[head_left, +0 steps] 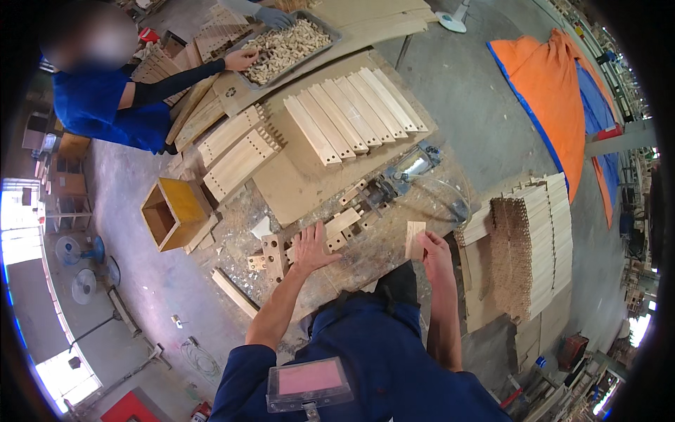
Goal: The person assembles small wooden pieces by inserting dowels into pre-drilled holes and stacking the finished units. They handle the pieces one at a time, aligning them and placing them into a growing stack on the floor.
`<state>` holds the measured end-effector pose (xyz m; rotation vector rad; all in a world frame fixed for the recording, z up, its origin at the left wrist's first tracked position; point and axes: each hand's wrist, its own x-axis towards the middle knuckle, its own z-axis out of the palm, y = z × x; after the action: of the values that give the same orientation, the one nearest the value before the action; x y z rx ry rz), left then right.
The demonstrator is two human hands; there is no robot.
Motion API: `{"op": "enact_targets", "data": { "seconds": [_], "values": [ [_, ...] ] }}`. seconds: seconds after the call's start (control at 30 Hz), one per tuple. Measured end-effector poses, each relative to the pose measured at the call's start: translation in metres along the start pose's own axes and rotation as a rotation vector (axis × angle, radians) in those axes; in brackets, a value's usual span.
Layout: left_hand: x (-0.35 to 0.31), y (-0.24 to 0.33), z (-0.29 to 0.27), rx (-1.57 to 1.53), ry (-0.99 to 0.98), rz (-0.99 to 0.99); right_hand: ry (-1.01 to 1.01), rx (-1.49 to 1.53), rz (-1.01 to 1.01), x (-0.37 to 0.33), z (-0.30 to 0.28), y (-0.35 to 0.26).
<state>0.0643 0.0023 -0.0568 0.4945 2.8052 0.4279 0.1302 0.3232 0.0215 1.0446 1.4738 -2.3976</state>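
Observation:
My left hand (311,247) lies flat with spread fingers on a short wooden slat (342,222) on the workbench (394,246), next to a drilled wooden block with dowels (271,257). My right hand (434,254) holds a small pale wooden piece (415,239) upright above the bench's near right edge. A clamping jig with metal parts (383,188) sits just beyond both hands.
Rows of pale slats (355,116) and dowelled boards (238,151) lie further back. A stack of drilled slats (531,246) stands at right. Another person in blue (105,105) reaches into a tray of dowels (288,46). An open wooden box (172,211) is at left, an orange tarp (555,91) at far right.

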Motion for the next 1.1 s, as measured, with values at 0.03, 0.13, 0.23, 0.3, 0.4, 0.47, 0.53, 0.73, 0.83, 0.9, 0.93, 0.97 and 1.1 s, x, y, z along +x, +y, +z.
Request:
{"op": "enact_targets", "data": {
  "seconds": [0.03,0.13,0.23,0.3,0.4,0.47,0.53,0.73,0.83,0.9,0.93,0.97,1.1],
  "values": [
    [0.001,-0.003,0.003,0.007,-0.03,-0.019,0.007,-0.013,0.016,0.002,0.01,-0.004],
    [0.004,-0.005,0.007,0.005,-0.069,-0.035,0.04,-0.017,0.029,0.013,0.018,-0.005],
    [0.007,-0.005,0.008,-0.001,-0.075,-0.029,0.037,-0.049,0.045,0.022,0.012,-0.007],
    [0.007,-0.004,0.007,-0.006,-0.086,-0.032,0.023,-0.064,0.057,0.024,0.01,-0.007],
    [0.009,-0.002,0.005,-0.015,-0.109,-0.042,0.006,-0.057,0.068,0.025,0.008,-0.006],
    [0.009,-0.002,0.005,-0.013,-0.111,-0.038,0.009,-0.039,0.071,0.023,0.01,-0.002],
    [0.008,-0.002,0.005,-0.038,-0.126,-0.068,0.013,-0.049,0.08,0.02,0.012,0.001],
    [0.008,-0.003,0.003,-0.027,-0.129,-0.056,0.001,-0.05,0.093,0.008,0.021,0.015],
    [0.007,-0.003,0.002,-0.023,-0.134,-0.049,-0.012,-0.07,0.111,0.005,0.029,0.015],
    [0.006,-0.002,0.002,-0.016,-0.137,-0.049,-0.022,-0.105,0.116,0.001,0.033,0.011],
    [0.005,-0.001,0.002,-0.008,-0.137,-0.051,-0.032,-0.125,0.114,0.0,0.034,0.009],
    [0.004,-0.001,0.003,0.0,-0.138,-0.051,-0.04,-0.144,0.112,-0.002,0.035,0.008],
    [0.001,0.001,0.003,-0.003,-0.14,-0.063,-0.089,-0.124,0.059,-0.013,0.034,0.006]
  ]
}}
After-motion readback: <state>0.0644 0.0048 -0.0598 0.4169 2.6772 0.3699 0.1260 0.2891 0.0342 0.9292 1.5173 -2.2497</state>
